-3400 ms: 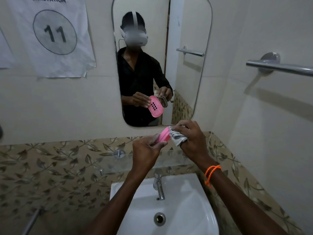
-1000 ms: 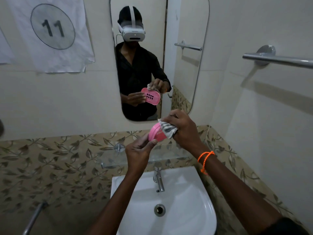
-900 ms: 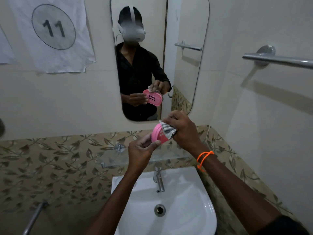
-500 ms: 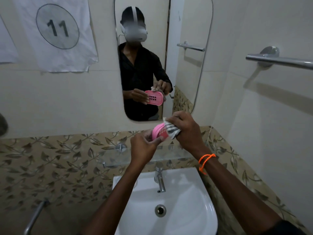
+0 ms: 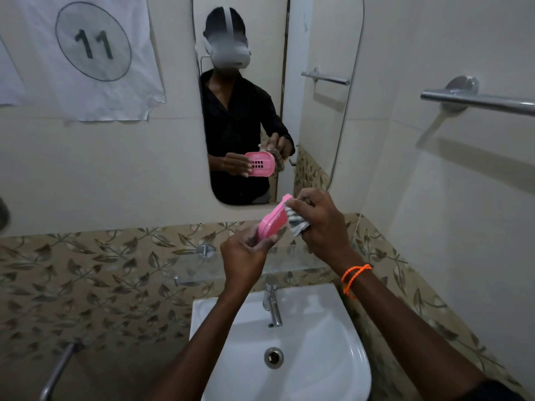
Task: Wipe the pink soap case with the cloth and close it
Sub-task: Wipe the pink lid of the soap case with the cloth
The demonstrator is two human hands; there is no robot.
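Note:
I hold the pink soap case [image 5: 273, 220] tilted in the air above the sink, its lower end pinched in my left hand [image 5: 246, 256]. My right hand [image 5: 321, 224] grips a bunched grey-and-white striped cloth [image 5: 296, 224] and presses it against the case's upper right end. The mirror [image 5: 278, 96] reflects the case's far side, which has a patch of small drain holes. From here I cannot tell whether a lid is on the case.
A white sink [image 5: 304, 366] with a chrome tap [image 5: 272, 302] lies below my arms. A glass shelf [image 5: 220, 267] runs along the leaf-patterned tiles. A towel bar [image 5: 477, 101] juts from the right wall. A paper sign marked 11 [image 5: 92, 44] hangs at the upper left.
The case has turned in my left hand and now lies longer and flatter. My right hand with the cloth has shifted along to its upper right end.

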